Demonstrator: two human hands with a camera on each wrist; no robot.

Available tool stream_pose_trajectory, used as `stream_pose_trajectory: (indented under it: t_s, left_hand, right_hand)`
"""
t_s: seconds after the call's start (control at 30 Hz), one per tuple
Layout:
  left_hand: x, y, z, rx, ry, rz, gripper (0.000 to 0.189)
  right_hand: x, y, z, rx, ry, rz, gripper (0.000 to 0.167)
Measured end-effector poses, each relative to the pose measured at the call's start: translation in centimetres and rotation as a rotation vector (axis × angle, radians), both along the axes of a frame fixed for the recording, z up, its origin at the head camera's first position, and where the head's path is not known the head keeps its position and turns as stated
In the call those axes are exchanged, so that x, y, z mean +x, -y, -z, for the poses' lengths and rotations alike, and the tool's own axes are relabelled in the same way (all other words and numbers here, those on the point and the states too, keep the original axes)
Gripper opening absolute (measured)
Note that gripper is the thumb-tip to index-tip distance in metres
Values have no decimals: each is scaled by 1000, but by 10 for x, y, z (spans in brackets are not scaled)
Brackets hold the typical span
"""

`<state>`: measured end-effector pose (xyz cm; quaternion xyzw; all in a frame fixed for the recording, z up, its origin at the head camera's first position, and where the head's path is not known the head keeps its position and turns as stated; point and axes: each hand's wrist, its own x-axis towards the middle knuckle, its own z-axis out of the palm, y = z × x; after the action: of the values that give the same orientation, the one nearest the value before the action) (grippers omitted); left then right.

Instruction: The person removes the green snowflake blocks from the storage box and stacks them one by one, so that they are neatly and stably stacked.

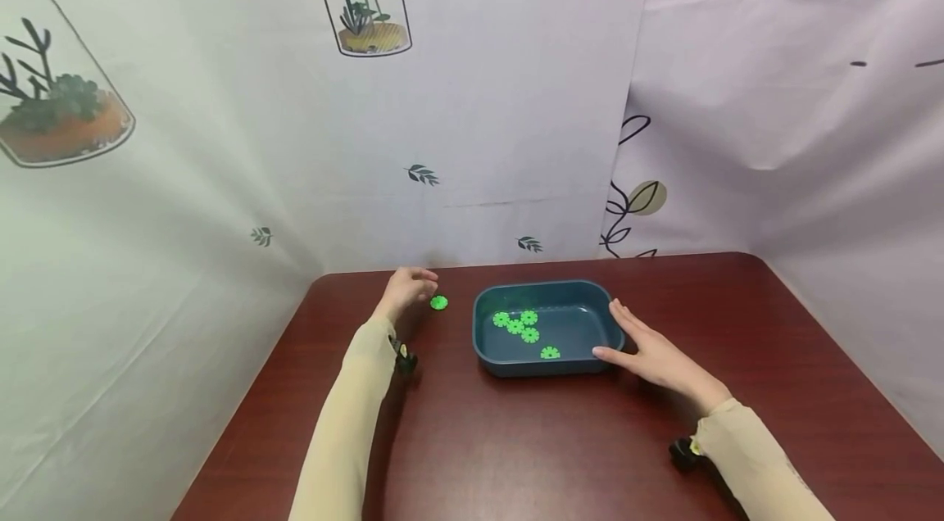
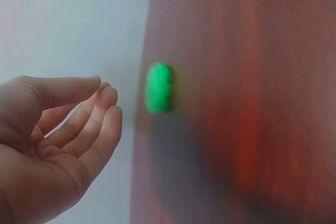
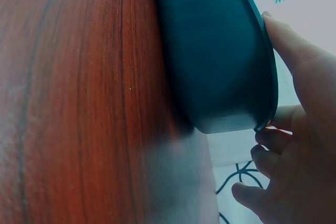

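Observation:
My left hand (image 1: 409, 289) is over the far left of the table, its fingers loosely bent and the thumb near the fingertips. Nothing shows between them. Just off those fingertips is a small bright green flower-shaped disc (image 1: 438, 302); in the left wrist view a gap separates the green disc (image 2: 159, 87) from the hand (image 2: 63, 140). A dark blue rectangular tray (image 1: 542, 369) stands on the table, with several matching green discs (image 1: 515, 327) lying inside. My right hand (image 1: 652, 349) rests spread at its right end, thumb on the front rim; in the right wrist view the fingertips touch the tray's rim (image 3: 274, 77).
A dark red wooden table (image 1: 516, 439) carries everything. Behind it and at its sides hang pale wall sheets (image 1: 516, 95) printed with plants. Small black devices are strapped at both wrists, below cream sleeves (image 1: 339, 423).

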<state>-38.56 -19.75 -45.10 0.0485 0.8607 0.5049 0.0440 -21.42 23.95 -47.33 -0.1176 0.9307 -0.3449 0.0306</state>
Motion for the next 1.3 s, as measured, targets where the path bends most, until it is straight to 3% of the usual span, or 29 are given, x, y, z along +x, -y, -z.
stream_pose_trajectory:
  t_s: [0.23,0.53,0.7,0.87,1.3]
  left_hand:
    - [-6,-22,-25,32,-15,146,27]
    - [-3,-67,-57,-113,-97,340,27]
    - [2,-96,-69,-195,-140,461,30]
    - [8,-122,-71,-307,-147,568,31]
    - [27,-168,-52,-462,-121,817,38]
  right_hand:
    - [-1,-1,-2,-3,-6,5,103]
    - [-1,-1,-1,3,0,1,103]
    - [-2,-1,-2,-3,1,2,103]
    - [-2,-1,-1,-1,-8,5,103]
    - [3,1,-1,-9,-9,3,102]
